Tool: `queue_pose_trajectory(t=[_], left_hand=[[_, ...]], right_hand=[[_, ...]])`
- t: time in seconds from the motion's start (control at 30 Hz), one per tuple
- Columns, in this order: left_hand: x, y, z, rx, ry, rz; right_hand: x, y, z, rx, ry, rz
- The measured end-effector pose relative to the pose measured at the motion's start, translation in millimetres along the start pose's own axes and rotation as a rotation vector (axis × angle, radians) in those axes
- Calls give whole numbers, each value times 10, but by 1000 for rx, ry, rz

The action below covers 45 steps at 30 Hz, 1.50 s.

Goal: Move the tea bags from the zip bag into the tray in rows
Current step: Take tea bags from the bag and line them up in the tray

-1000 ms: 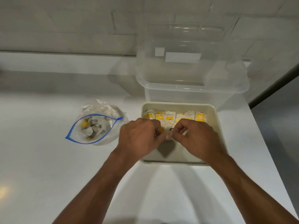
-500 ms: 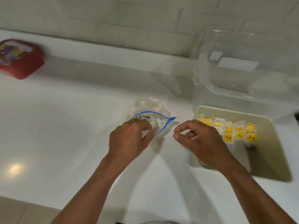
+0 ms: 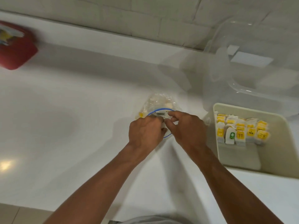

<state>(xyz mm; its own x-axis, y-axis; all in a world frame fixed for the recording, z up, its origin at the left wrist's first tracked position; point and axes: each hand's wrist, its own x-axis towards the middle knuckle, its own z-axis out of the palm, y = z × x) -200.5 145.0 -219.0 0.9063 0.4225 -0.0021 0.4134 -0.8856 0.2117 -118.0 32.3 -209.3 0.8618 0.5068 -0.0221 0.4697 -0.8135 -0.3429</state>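
Observation:
The clear zip bag (image 3: 159,102) with a blue zip rim lies on the white counter, with tea bags visible inside it. My left hand (image 3: 145,133) has its fingers curled on the near rim of the bag's mouth. My right hand (image 3: 186,128) reaches into the mouth with thumb and forefinger bent; whether they pinch a tea bag is hidden. To the right stands the cream tray (image 3: 278,122). Two rows of tea bags (image 3: 241,131) with yellow tags, and one with a green tag, stand at its far end.
A large clear plastic container (image 3: 242,75) stands behind the tray against the tiled wall. A red box (image 3: 16,50) sits at the far left of the counter. The counter's front edge runs along the bottom left.
Both hands left the tray and moved left to the zip bag. The view swung left, so the tray now sits at the right and the red box has come into view.

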Motion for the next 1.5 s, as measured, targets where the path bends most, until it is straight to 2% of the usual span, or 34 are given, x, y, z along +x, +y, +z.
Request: queue_pose_trajectory(t=[0.1,0.23,0.3,0.5,0.7,0.97,1.17,1.4,1.5], left_hand=[[54,13,58,15,16,-5],[77,-43,74,-87,51,-32],[73,-85,45,-230,28,-82],[65,-209,-113,-873,-92,-263],[78,-285,-240,-1135,-192,-275],[59,-242,-315,-1154,-198,-204],[28,-197,-344,-775,-81,-74],[12,-140,-463,-554,-164,37],[14,-115,-460,-559,-157,10]], right_hand=[[41,1,55,-35,11,13],[55,40,57,105,96,26],[45,67,10,221,91,61],[27,147,-104,584,-3,129],[3,112,-206,824,-91,212],[-22,127,-275,960,-110,247],[-45,165,-326,973,-144,194],[-76,222,-291,790,-29,135],[-97,248,-281,751,6,100]])
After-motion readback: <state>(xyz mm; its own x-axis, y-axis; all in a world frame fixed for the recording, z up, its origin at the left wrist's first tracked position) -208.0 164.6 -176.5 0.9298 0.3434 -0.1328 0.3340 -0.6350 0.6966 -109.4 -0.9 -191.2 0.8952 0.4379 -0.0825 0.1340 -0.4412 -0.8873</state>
